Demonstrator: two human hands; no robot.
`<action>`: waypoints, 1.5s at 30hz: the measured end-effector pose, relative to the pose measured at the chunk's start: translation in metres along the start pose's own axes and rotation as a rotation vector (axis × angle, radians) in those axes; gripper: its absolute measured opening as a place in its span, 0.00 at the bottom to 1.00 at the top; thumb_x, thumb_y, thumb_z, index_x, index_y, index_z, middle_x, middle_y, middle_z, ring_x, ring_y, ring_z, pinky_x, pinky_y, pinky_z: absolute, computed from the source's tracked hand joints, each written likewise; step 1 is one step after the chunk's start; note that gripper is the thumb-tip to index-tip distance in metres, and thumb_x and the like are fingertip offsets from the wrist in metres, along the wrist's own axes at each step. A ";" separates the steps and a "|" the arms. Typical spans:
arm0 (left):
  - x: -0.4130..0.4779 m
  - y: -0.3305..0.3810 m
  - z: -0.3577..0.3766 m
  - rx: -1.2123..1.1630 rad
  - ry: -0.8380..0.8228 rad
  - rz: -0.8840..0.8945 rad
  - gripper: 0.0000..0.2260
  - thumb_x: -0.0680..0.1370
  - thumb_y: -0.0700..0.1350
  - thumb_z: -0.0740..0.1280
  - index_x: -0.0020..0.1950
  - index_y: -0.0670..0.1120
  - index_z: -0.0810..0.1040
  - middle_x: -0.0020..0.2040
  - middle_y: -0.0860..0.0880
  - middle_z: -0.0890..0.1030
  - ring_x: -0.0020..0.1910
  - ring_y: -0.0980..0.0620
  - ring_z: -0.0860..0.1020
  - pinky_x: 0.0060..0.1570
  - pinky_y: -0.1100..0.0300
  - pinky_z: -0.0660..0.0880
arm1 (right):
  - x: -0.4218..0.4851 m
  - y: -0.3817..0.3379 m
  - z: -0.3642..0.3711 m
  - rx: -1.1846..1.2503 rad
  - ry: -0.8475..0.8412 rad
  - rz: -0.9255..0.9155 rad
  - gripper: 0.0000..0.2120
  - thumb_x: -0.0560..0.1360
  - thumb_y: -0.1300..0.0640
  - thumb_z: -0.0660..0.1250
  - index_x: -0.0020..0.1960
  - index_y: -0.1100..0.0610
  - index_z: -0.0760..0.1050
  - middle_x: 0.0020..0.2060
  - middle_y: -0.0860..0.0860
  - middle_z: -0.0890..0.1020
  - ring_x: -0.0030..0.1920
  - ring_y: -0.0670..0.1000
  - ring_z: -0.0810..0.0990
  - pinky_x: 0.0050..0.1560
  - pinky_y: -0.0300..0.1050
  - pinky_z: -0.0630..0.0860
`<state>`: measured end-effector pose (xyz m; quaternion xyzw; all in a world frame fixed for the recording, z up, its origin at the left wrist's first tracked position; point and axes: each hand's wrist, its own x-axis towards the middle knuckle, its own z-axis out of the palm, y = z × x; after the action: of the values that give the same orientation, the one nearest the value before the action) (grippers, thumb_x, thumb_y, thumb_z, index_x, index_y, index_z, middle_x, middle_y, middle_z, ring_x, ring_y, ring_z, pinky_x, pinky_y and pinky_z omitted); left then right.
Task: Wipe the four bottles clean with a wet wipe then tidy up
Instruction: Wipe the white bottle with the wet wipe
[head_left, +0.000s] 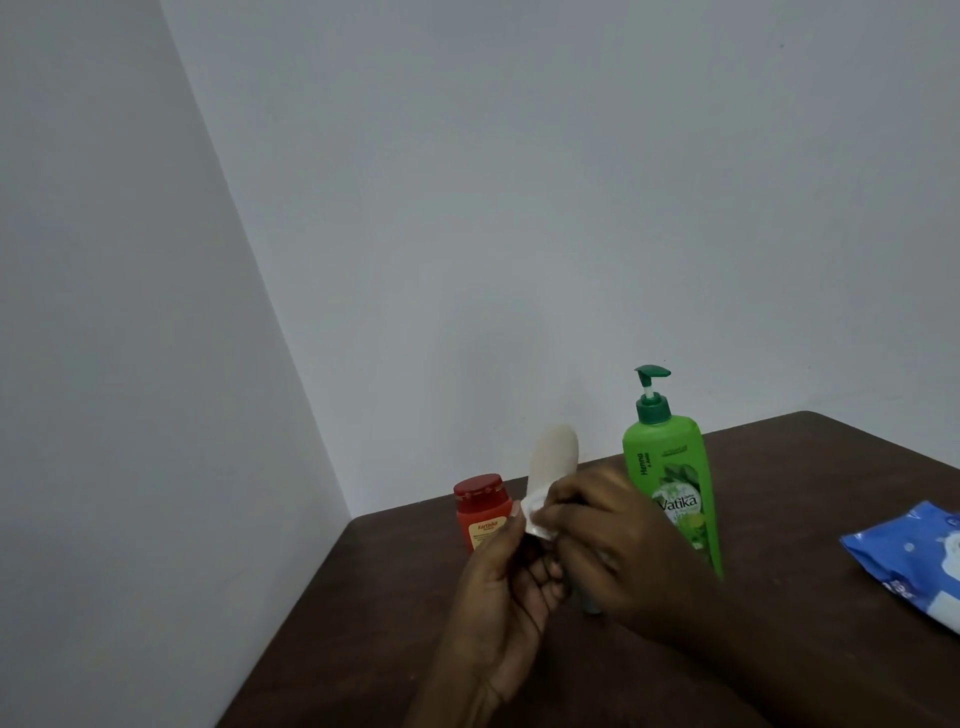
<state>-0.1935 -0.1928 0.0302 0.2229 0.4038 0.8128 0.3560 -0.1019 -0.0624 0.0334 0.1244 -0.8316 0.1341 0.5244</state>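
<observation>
Hands over brown table (363, 597): left (511, 582) grips cream bottle (553, 457), right (618, 540) pinches wipe (537, 514).

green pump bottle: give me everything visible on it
The green pump bottle stands upright on the dark brown table, near the back edge by the wall. Bright green plastic body, it seems, with a darker green collar and pump head on a white stem, nozzle pointing right. The front label reads "Vatika" with leaf artwork; "Henna" runs up the side. The right hand overlaps its lower left in view; contact cannot be told. Its base is partly hidden.
</observation>
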 end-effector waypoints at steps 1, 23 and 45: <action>0.001 0.000 -0.001 -0.026 0.020 -0.005 0.19 0.78 0.46 0.70 0.63 0.35 0.82 0.52 0.35 0.83 0.45 0.44 0.82 0.44 0.51 0.82 | 0.000 -0.002 -0.001 0.000 -0.018 -0.021 0.11 0.76 0.63 0.68 0.57 0.58 0.83 0.52 0.50 0.79 0.52 0.51 0.77 0.51 0.47 0.76; 0.002 0.000 -0.001 0.032 0.051 -0.053 0.14 0.78 0.49 0.70 0.53 0.39 0.81 0.32 0.44 0.76 0.25 0.53 0.75 0.27 0.60 0.71 | 0.004 0.004 -0.003 -0.056 0.032 0.016 0.14 0.77 0.61 0.65 0.59 0.59 0.83 0.51 0.51 0.78 0.50 0.52 0.77 0.53 0.45 0.74; 0.004 0.001 -0.006 -0.124 0.000 -0.161 0.23 0.80 0.49 0.66 0.65 0.30 0.75 0.30 0.45 0.72 0.21 0.56 0.67 0.20 0.64 0.64 | 0.006 0.018 -0.007 -0.111 0.245 0.205 0.15 0.78 0.63 0.62 0.61 0.60 0.83 0.48 0.52 0.79 0.48 0.46 0.77 0.50 0.27 0.70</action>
<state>-0.2004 -0.1938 0.0277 0.1671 0.3692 0.8051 0.4332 -0.1050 -0.0431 0.0404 -0.0075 -0.7760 0.1552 0.6113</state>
